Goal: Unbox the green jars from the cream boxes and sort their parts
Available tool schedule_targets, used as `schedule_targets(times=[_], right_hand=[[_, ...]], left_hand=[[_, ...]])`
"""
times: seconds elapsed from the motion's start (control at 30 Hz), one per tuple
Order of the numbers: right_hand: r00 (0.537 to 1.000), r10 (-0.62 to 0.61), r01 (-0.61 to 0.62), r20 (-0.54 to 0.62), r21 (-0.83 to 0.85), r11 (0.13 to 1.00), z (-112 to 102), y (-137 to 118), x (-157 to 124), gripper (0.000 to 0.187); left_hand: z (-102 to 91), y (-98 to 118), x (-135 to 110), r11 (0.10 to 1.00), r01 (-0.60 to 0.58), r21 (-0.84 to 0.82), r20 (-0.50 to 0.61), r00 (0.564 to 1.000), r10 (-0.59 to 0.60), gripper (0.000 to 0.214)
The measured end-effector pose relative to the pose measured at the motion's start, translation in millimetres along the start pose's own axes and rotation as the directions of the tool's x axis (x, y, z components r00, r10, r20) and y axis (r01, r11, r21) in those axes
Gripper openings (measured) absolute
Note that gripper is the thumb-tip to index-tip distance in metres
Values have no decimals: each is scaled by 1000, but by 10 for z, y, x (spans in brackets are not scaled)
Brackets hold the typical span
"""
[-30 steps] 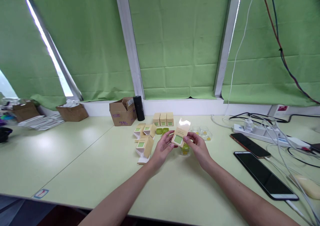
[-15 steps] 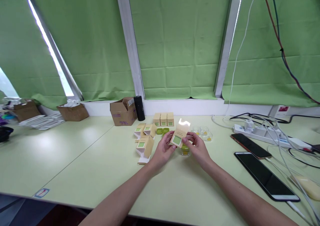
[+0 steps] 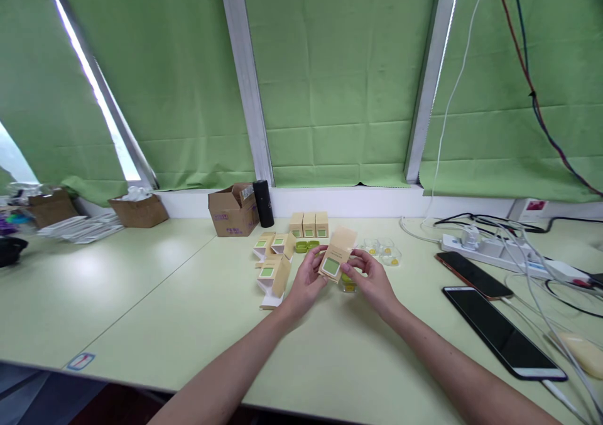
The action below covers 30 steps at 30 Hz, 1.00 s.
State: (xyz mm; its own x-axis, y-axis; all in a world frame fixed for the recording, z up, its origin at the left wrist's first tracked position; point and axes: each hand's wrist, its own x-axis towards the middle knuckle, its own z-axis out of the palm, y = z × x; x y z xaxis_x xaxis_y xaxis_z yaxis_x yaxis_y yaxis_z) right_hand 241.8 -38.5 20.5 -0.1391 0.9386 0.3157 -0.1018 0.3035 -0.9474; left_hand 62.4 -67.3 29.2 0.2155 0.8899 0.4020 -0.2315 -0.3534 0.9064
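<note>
Between my two hands is a small tan cardboard box [image 3: 335, 255] with a green label window, tilted and held above the table. My left hand [image 3: 307, 280] grips its left edge. My right hand [image 3: 372, 279] is closed on its right side, thumb on the front. Just below the box, partly hidden by it and my right hand, is a clear container with a green lid [image 3: 349, 285]. To the left lie several opened tan boxes [image 3: 277, 273] with white flaps out. Behind my left hand sit green lids [image 3: 306, 247]; clear containers with yellow bits [image 3: 384, 249] stand behind my right.
Three closed tan boxes [image 3: 308, 225] stand in a row at the back. A brown carton [image 3: 233, 211] and a black cylinder [image 3: 263, 204] are left of them. On the right lie two phones [image 3: 502, 331], a power strip [image 3: 494, 252] and tangled cables.
The held box has shifted slightly down and left and tilted, so the glare on its upper flap is gone. Both hands keep their hold; the other things stay in place.
</note>
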Motion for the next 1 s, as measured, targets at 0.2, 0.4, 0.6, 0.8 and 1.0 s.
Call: schedule_targets(times=[0.2, 0.4, 0.6, 0.8, 1.0], right_hand=[[999, 49, -50, 13, 81, 995, -12, -29, 6, 61], [998, 62, -62, -1, 102, 993, -21, -38, 14, 63], [997, 76, -74, -23, 94, 993, -27, -16, 34, 66], [995, 88, -83, -50, 84, 993, -27, -26, 49, 69], [988, 121, -109, -93, 121, 987, -28, -35, 55, 67]], left_hand=[[53, 36, -34, 999, 9, 32, 16, 1000, -10, 67], [54, 18, -40, 979, 32, 203, -71, 997, -18, 56], [38, 43, -47, 927, 14, 375, -155, 987, 48, 46], [52, 44, -77, 888, -44, 457, -112, 988, 106, 42], [15, 1, -90, 891, -115, 439, -60, 986, 157, 41]])
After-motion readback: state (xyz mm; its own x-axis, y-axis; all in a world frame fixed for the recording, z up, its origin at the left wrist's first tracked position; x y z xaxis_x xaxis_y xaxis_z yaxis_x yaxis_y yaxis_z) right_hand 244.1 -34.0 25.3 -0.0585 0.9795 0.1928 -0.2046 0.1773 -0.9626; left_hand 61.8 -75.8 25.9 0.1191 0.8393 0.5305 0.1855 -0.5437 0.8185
